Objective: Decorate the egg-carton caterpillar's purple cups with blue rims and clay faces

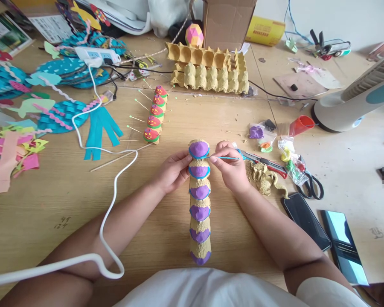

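Note:
A strip of egg-carton cups (199,200) lies lengthwise on the wooden table (166,230) in front of me. Each cup has a purple cap edged in blue. My left hand (172,171) grips the strip's left side near its far end, fingers curled against the cardboard. My right hand (230,167) pinches a thin blue tool (225,158), and its tip touches the blue edge of the topmost purple cap (199,149).
A finished red-and-green carton caterpillar (155,115) with pins lies farther back. Egg cartons (211,68) and a cardboard box (227,21) stand behind it. Clay bags (262,136), scissors (310,183), cardboard scraps (262,177), two phones (305,219) and a fan (355,102) are right. A white cable (113,204) and paper crafts (60,113) are left.

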{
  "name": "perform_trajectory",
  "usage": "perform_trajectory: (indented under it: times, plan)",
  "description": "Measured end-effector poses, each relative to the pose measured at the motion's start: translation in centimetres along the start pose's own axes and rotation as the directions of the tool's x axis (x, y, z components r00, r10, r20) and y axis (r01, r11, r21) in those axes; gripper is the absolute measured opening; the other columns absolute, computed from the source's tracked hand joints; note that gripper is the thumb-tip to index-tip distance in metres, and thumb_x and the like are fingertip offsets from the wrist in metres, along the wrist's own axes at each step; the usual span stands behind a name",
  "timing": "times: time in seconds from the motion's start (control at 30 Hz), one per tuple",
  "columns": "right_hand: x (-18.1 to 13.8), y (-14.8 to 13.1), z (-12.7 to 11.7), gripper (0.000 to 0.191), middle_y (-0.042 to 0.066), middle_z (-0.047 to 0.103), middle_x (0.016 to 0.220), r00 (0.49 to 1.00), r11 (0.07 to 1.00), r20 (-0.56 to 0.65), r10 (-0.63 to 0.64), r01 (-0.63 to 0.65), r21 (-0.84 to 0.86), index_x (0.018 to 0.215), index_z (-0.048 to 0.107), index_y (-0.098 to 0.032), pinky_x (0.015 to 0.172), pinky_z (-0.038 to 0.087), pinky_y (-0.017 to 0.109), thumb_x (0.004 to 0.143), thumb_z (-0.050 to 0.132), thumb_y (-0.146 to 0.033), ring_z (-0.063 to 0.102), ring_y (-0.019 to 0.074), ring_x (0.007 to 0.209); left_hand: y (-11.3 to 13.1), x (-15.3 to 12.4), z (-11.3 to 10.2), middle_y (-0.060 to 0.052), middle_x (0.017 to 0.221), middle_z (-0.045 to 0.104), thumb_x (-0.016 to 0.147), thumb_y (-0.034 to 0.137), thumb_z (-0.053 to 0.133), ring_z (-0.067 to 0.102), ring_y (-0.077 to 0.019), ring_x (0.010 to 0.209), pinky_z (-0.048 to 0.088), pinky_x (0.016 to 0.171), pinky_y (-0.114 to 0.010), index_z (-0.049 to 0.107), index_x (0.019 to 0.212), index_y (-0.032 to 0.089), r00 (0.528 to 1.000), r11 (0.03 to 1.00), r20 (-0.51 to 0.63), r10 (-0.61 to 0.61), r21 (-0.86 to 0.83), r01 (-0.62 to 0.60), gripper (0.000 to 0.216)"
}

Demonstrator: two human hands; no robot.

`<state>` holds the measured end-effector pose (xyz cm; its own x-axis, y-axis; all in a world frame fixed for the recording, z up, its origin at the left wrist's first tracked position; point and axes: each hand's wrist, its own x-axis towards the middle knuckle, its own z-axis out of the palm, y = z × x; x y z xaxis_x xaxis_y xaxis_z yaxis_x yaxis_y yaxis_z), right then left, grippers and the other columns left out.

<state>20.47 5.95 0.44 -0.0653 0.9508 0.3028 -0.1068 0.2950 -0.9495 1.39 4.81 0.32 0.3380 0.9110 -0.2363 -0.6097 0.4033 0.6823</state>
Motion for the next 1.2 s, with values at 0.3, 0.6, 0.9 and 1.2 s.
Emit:
perform_trajectory:
  times: [0.3,0.6,0.9,1.2]
  plan:
    - [0.0,0.6,-0.1,0.024,0.001,0.055,0.089,1.0,0.998,0.008,0.028,-0.028,0.053,0.075,0.072,-0.027,0.088,0.046,0.038,0.078,0.088,-0.046,0.054,0.0192,0.088,-0.1,0.1,-0.2,-0.005,0.091,0.079,0.073,0.03,0.094,0.073,-0.0151,0.073,0.063,0.07,-0.027,0.079,0.1,0.013,1.0,1.0,0.011,0.005,-0.015,-0.005,0.034]
    - [0.3,0.8,0.1,0.02,-0.001,0.054,0.086,0.999,0.991,-0.015,0.03,-0.028,0.134,0.074,0.073,-0.027,0.085,0.043,0.035,0.078,0.089,-0.037,0.053,0.0174,0.087,-0.2,0.1,-0.2,-0.006,0.091,0.079,0.071,0.031,0.095,0.072,-0.0145,0.074,0.061,0.071,-0.026,0.08,0.099,0.013,1.0,1.0,0.025,-0.004,-0.021,0.005,0.036]
    - [0.5,1.0,0.0,0.03,-0.001,0.052,0.085,0.995,0.98,0.026,0.099,-0.102,0.173,0.072,0.069,-0.026,0.083,0.043,0.034,0.074,0.091,-0.047,0.051,0.018,0.087,-0.1,0.0,0.2,-0.004,0.087,0.079,0.07,0.032,0.096,0.071,-0.0132,0.073,0.063,0.07,-0.025,0.08,0.093,0.015,0.999,1.0,0.038,0.004,-0.019,-0.003,0.034]
    - [0.6,1.0,0.2,0.036,-0.001,0.051,0.081,0.992,0.969,0.034,0.119,-0.123,0.214,0.071,0.066,-0.026,0.079,0.041,0.034,0.071,0.091,-0.051,0.049,0.0175,0.082,0.0,0.1,0.1,-0.004,0.088,0.079,0.072,0.027,0.095,0.072,-0.0133,0.072,0.061,0.068,-0.023,0.08,0.095,0.014,1.0,1.0,0.015,0.014,-0.025,-0.013,0.031]
